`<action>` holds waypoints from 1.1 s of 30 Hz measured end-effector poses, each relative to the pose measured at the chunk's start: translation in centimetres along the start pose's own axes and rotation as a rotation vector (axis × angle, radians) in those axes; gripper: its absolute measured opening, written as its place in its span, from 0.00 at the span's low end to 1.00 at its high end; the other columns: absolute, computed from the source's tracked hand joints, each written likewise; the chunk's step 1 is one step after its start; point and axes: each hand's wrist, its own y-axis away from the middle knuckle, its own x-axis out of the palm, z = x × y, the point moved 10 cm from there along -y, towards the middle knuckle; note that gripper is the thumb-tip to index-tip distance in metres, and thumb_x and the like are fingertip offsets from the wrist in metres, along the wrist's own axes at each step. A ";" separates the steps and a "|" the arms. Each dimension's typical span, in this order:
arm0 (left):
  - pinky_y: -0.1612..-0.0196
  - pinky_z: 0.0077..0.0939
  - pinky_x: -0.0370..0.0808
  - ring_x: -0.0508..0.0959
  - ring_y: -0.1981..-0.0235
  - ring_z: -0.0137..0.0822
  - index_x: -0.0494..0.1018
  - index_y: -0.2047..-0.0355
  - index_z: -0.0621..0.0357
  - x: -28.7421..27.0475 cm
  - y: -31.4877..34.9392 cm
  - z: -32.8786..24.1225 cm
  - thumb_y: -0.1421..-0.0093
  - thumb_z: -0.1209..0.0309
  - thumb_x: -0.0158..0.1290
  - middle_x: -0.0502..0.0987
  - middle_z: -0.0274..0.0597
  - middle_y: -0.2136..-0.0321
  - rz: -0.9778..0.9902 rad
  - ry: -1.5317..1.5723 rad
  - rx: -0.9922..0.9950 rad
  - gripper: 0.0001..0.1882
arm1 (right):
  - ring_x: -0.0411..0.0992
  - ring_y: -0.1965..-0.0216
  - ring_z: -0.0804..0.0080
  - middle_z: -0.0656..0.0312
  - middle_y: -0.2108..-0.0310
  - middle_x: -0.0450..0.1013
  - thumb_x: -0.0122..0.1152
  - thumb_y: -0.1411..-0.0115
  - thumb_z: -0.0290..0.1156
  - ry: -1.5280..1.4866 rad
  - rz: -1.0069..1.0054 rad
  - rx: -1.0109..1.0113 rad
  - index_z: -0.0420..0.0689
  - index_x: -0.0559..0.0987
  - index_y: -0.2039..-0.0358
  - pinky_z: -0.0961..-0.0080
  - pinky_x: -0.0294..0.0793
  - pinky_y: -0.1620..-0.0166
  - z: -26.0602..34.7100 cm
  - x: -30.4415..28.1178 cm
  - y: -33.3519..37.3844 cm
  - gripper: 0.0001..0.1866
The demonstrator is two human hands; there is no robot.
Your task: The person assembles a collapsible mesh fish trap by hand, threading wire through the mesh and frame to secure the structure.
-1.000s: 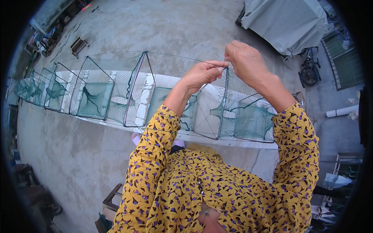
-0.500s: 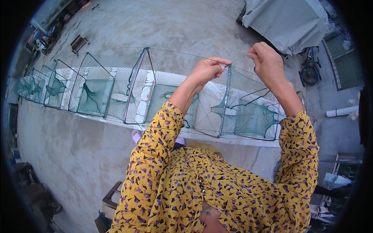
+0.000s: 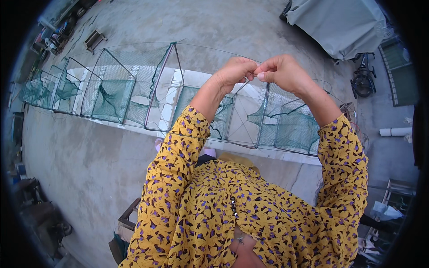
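Note:
A long folding net trap (image 3: 109,102), green mesh stretched over a row of dark rectangular frames, spans the view in front of me. My left hand (image 3: 236,73) pinches a thin cord at the top corner of one frame (image 3: 262,117). Pressed up against it, my right hand (image 3: 282,73) has thumb and forefinger closed on the cord at the same corner. The fingertips of both hands meet, and they hide the cord and the corner between them. A thin line (image 3: 210,48) runs along the trap's top from the left toward my hands.
Pale slabs (image 3: 178,79) lie beneath the trap on the concrete floor (image 3: 76,152). At the far right are a grey-covered vehicle (image 3: 335,27) and a bicycle (image 3: 363,82). A small wooden stool (image 3: 94,40) stands far left; a chair (image 3: 128,214) is near me at lower left.
My right hand has come down and left from holding the thin line stretched out, and now meets my left fingertips. The left hand stays at the frame's corner.

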 end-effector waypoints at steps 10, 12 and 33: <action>0.78 0.16 0.68 0.73 0.80 0.26 0.65 0.69 0.63 -0.5 1.1 -2.2 0.38 0.71 0.37 0.74 0.40 0.78 -0.155 -0.151 0.066 0.09 | 0.75 0.73 0.66 0.63 0.79 0.75 0.58 0.56 0.29 1.006 -0.199 -0.440 0.54 0.78 0.84 0.71 0.72 0.70 5.9 2.7 1.4 0.04; 0.78 0.17 0.69 0.73 0.80 0.27 0.65 0.69 0.63 -0.3 1.0 -2.3 0.38 0.71 0.36 0.74 0.40 0.78 -0.133 -0.151 0.067 0.09 | 0.74 0.71 0.68 0.64 0.79 0.75 0.59 0.57 0.30 1.125 -0.151 -0.364 0.56 0.78 0.83 0.74 0.72 0.71 5.2 2.8 0.7 0.04; 0.73 0.18 0.70 0.76 0.76 0.30 0.65 0.68 0.64 -0.2 0.5 -2.2 0.38 0.68 0.35 0.73 0.42 0.74 -0.060 -0.116 0.113 0.12 | 0.69 0.66 0.69 0.64 0.72 0.67 0.54 0.56 0.27 1.094 -0.323 -0.791 0.44 0.74 0.76 0.76 0.73 0.65 5.1 2.4 1.5 0.04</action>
